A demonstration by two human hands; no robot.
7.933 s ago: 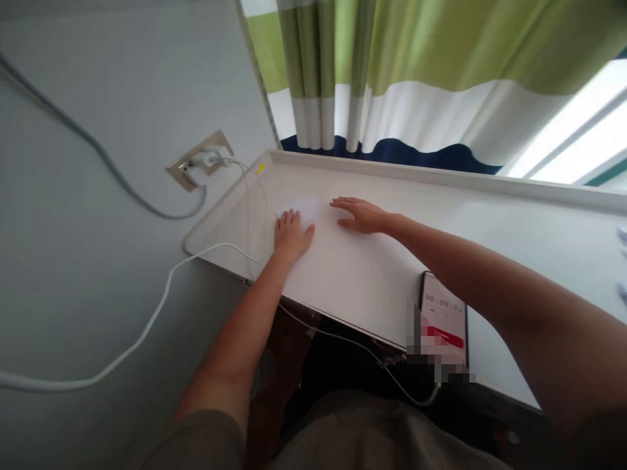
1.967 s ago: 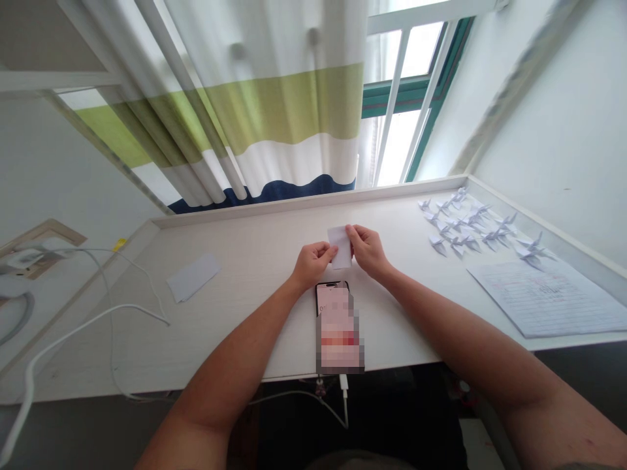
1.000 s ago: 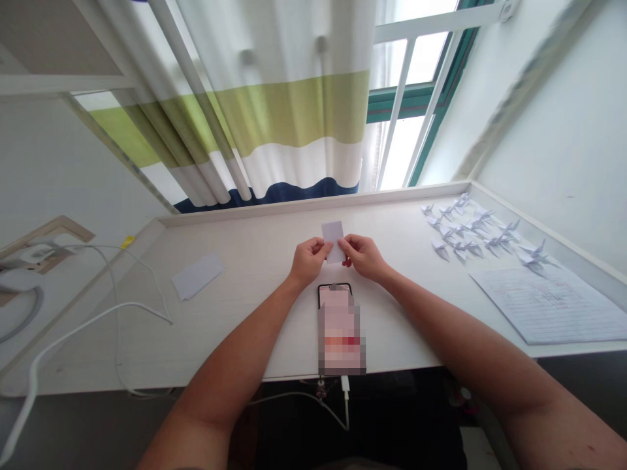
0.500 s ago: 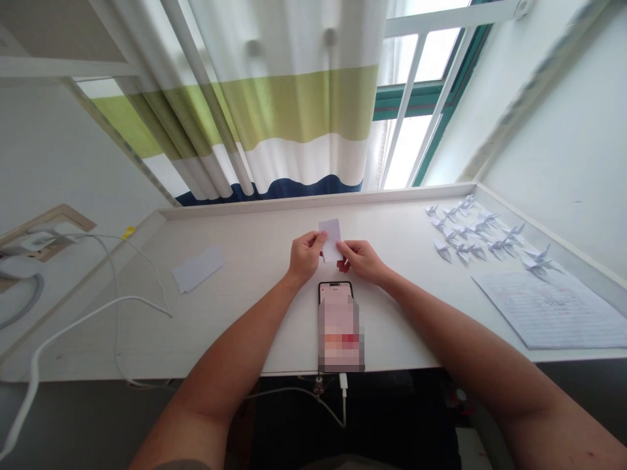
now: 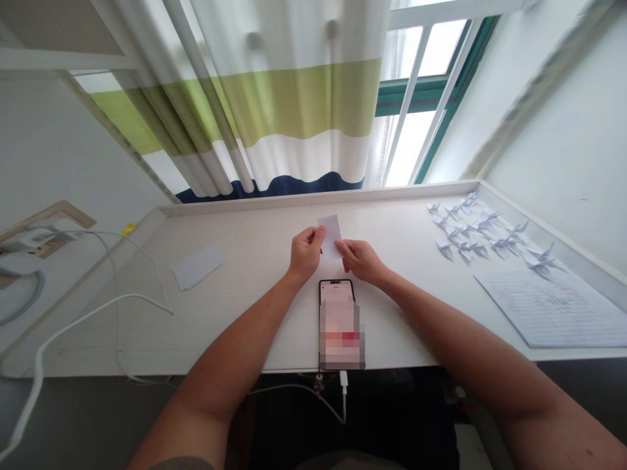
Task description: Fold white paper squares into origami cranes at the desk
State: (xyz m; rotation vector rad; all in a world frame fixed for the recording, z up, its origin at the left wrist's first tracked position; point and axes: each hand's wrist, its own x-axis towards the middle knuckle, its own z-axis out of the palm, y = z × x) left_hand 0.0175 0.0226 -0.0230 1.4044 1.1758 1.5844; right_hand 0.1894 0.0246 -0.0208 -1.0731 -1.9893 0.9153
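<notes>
A small white rectangular piece of paper (image 5: 331, 234) is held up over the middle of the desk, between my two hands. My left hand (image 5: 306, 251) pinches its left edge, thumb on the near face. On the lower right edge, my right hand (image 5: 361, 258) grips the same paper between thumb and fingers. Whether the sheet is one layer or folded, I cannot tell. Just below my hands lies a phone (image 5: 337, 320) with a lit, partly blurred screen, a white charging plug (image 5: 343, 380) at its bottom end.
Several folded white paper cranes (image 5: 477, 228) stand at the back right, behind a lined, written-on sheet (image 5: 553, 310). More white paper slips (image 5: 197, 266) lie at left. White cables (image 5: 98, 310) cross the desk's left side. A curtain (image 5: 294, 98) hangs behind the desk (image 5: 255, 228).
The fingers of my right hand have shifted slightly on the paper's edge, and the paper tilts a little more. Otherwise the hands stay in place; the view has moved slightly.
</notes>
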